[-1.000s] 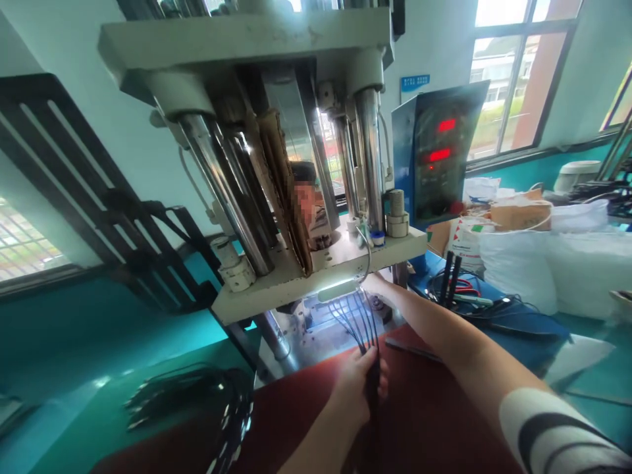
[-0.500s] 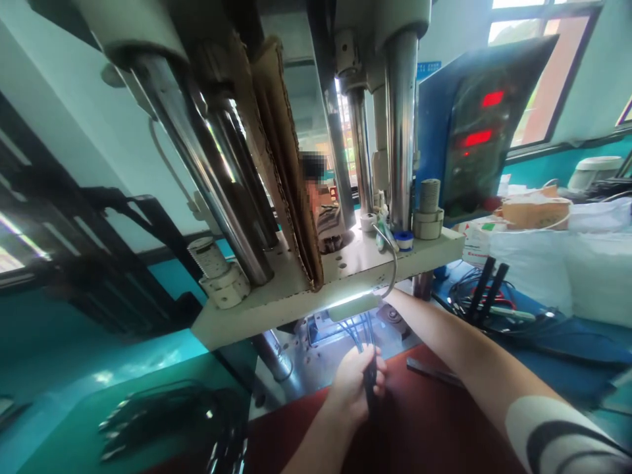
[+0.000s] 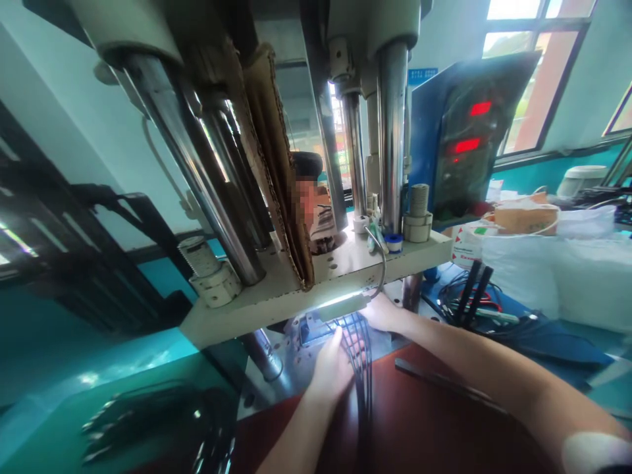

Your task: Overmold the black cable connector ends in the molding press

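Observation:
Several thin black cables (image 3: pixel 364 375) hang in a fan from the lit mould area of a press and trail over its front edge. My left hand (image 3: pixel 336 362) is beside and behind them, with its thumb raised and its fingers stretched under the cables, which lie across them without a closed grip. Past the cables, my right hand (image 3: pixel 380 312) reaches in below the press plate (image 3: pixel 395 268), near a lamp bar (image 3: pixel 343 306). Its fingertips are hidden there. Between the hands and the plate lies a metal mould (image 3: pixel 320 329) on the press bed.
Polished columns (image 3: pixel 392 138) and upright cardboard (image 3: pixel 276 151) rise above. A dark strip (image 3: pixel 444 382) lies on the red-brown surface (image 3: pixel 419 428). More cables are on the green surface at left and on the blue table (image 3: pixel 567 349) at right. Another person (image 3: pixel 320 220) is behind the press.
My left hand has loosened from the bundled cables, which now spread across its fingers. My right hand has come partly into sight from under the plate. The view has shifted slightly.

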Demonstrator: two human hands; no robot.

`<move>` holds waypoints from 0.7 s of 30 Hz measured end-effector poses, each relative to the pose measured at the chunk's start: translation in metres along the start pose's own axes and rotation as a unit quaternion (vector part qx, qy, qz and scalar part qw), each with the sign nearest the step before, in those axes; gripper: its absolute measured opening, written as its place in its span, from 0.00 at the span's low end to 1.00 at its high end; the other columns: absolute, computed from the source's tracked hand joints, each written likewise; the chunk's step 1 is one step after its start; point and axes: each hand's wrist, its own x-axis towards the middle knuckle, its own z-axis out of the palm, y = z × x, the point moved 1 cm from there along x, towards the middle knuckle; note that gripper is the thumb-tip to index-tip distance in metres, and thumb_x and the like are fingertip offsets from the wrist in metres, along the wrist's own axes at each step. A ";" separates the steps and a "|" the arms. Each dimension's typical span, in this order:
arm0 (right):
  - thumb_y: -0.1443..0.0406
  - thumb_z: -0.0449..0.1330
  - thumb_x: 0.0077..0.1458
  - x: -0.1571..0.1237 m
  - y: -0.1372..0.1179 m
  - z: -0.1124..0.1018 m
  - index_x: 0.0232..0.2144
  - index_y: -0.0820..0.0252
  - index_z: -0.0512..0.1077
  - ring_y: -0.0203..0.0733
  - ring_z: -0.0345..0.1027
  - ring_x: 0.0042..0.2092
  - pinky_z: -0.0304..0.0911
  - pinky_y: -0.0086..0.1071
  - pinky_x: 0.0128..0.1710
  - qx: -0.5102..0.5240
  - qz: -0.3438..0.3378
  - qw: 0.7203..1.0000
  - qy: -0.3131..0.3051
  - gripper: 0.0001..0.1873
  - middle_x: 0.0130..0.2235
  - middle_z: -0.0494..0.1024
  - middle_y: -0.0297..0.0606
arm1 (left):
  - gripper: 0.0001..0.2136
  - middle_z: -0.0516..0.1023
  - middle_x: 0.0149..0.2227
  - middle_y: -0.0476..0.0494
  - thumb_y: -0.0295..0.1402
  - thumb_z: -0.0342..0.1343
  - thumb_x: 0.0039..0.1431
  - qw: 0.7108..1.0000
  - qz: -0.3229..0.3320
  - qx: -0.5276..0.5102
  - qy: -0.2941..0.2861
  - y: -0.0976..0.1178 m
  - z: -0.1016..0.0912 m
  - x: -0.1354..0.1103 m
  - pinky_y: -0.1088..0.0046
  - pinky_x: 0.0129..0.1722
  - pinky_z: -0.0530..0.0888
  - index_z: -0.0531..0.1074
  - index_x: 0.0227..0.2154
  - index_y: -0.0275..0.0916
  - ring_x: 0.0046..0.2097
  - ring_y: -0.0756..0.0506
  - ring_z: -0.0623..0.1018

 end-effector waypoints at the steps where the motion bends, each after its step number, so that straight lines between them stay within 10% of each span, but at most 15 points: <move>1: 0.73 0.54 0.53 -0.007 -0.002 0.002 0.41 0.68 0.71 0.46 0.66 0.47 0.61 0.38 0.47 -0.008 -0.020 1.000 0.002 0.12 0.44 0.74 0.48 | 0.04 0.72 0.25 0.46 0.30 0.51 0.56 0.999 0.025 0.017 0.009 0.004 -0.002 0.004 0.74 0.28 0.70 0.63 0.30 0.36 0.27 0.49 0.73; 13: 0.73 0.47 0.57 -0.021 -0.005 0.008 0.42 0.68 0.70 0.47 0.66 0.45 0.58 0.42 0.49 -0.052 -0.041 0.997 0.034 0.15 0.40 0.75 0.48 | 0.06 0.70 0.21 0.50 0.28 0.54 0.47 0.943 0.093 0.307 0.087 0.027 -0.024 0.016 0.75 0.23 0.70 0.60 0.23 0.38 0.22 0.51 0.72; 18: 0.74 0.49 0.54 -0.021 -0.007 0.005 0.44 0.69 0.70 0.48 0.66 0.47 0.57 0.41 0.50 -0.050 -0.038 0.997 0.033 0.16 0.42 0.75 0.48 | 0.06 0.72 0.21 0.46 0.32 0.55 0.48 0.868 0.132 0.454 0.154 0.035 -0.033 0.023 0.67 0.22 0.71 0.63 0.28 0.37 0.21 0.45 0.73; 21: 0.75 0.50 0.50 -0.019 -0.009 0.000 0.47 0.69 0.68 0.49 0.63 0.50 0.55 0.42 0.52 -0.047 -0.050 0.997 0.033 0.20 0.45 0.73 0.50 | 0.12 0.75 0.35 0.38 0.37 0.53 0.52 0.797 0.241 0.526 0.175 0.045 -0.032 0.019 0.57 0.40 0.72 0.66 0.37 0.36 0.39 0.38 0.76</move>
